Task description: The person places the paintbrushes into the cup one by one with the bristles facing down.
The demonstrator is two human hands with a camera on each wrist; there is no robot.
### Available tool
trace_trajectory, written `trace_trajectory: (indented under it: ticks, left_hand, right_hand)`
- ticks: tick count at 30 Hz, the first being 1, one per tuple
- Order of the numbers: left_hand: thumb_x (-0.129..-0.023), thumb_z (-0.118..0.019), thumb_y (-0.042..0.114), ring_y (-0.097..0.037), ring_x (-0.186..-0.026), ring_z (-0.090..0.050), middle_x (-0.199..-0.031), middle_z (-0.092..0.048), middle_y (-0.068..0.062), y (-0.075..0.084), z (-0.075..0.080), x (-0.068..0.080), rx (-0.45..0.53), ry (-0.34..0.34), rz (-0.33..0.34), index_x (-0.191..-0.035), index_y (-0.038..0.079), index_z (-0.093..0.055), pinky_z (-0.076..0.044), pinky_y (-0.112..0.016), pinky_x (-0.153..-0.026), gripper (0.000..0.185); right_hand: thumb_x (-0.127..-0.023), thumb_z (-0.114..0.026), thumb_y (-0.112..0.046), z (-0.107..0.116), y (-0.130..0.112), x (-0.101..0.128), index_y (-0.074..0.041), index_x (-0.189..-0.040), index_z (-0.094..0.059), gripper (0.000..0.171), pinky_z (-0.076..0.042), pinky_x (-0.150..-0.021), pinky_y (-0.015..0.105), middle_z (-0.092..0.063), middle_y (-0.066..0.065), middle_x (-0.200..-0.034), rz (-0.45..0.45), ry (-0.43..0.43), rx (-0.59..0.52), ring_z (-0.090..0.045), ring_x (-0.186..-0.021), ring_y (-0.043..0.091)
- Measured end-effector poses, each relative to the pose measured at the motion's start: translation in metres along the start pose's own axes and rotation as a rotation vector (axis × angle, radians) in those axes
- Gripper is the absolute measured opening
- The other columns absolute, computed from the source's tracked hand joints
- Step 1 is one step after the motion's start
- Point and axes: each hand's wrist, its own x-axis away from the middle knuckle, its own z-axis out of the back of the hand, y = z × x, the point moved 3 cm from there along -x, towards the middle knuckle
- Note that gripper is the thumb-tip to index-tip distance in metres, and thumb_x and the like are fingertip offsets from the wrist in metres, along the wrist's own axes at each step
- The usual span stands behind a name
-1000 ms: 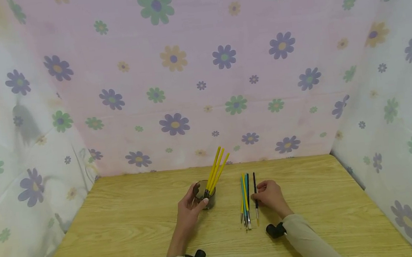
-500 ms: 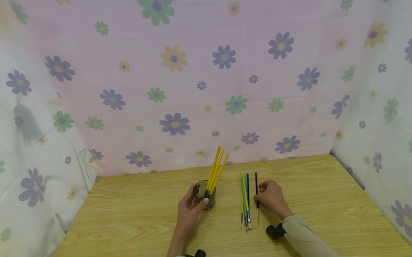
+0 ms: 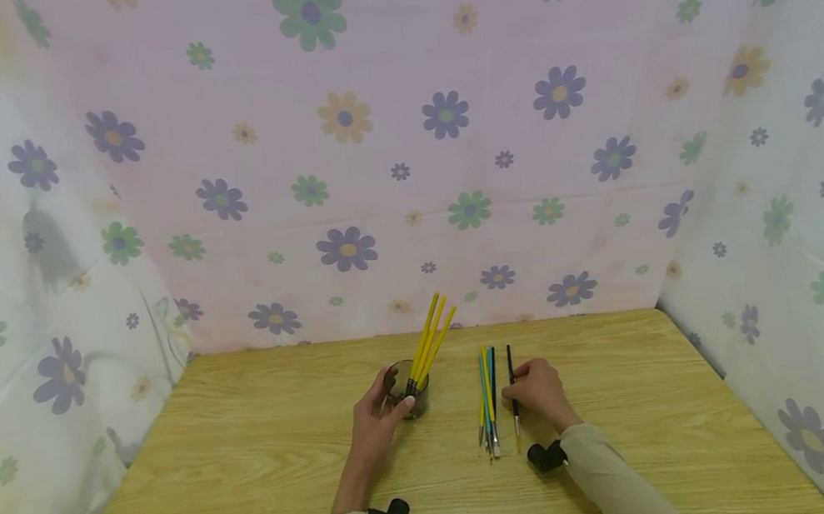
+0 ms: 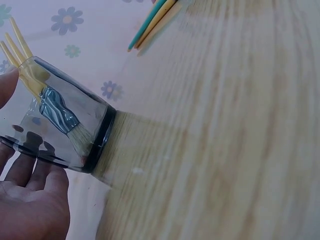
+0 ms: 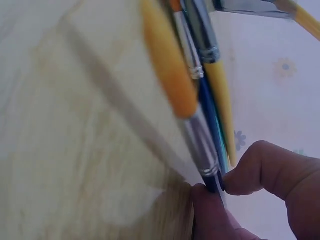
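And here's my right hand (image 3: 539, 392), narrow now, thumb and finger pinching a dark-handled brush (image 3: 509, 362) along its shaft, its golden bristles pointing back towards me! The right wrist view has it close up: silver ferrule, orange-gold tip, and a long shadow beside it on the wood. Over on the other side, my left hand (image 3: 379, 428) is curled round a see-through glass (image 3: 421, 405), thumb on one side, fingers on the other, and whether the base touches the wood I can't tell. Inside that glass, three yellow brushes (image 3: 428, 341) lean together to the right, handles up and out over the rim, pale bristles down by the dark base. Between the glass and my right hand, lying on the table (image 3: 252, 458), there's a tight bunch of brushes (image 3: 488, 391), yellow, teal and dark handles side by side, tips my way, just beside the one in my grip. Black cameras sit at both wrists, beige sleeves behind them, and flowered cloth (image 3: 406, 203) hangs beyond the table's far edge
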Motion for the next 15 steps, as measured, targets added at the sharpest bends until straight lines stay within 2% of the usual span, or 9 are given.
trace_trajectory:
  ticks: [9,15]
  left_hand:
    - [-0.096,-0.069,0.004,-0.032,-0.154,-0.023,-0.166,-0.024,-0.021,-0.0003,-0.0010,0.0001,0.014,-0.013,0.003,-0.158,0.001,-0.030,-0.023,-0.044,-0.123,0.073]
    - [-0.096,-0.069,0.004,-0.032,-0.154,-0.023,-0.166,-0.025,-0.021,0.0003,-0.0007,0.0001,0.012,-0.006,0.013,-0.158,0.002,-0.032,-0.023,-0.044,-0.123,0.073]
  right_hand:
    - [-0.084,-0.075,-0.007,0.0055,0.0076,-0.0025,0.011,-0.115,-0.068,0.037,-0.061,-0.072,0.035,-0.068,0.025,-0.110,-0.094,-0.081,-0.163,-0.069,-0.083,0.024]
    - [-0.085,-0.074,-0.007,0.0084,0.0096,-0.0031,0.013,-0.116,-0.068,0.037,-0.061,-0.069,0.033,-0.067,0.026,-0.110,-0.099,-0.117,-0.212,-0.069,-0.080,0.021]
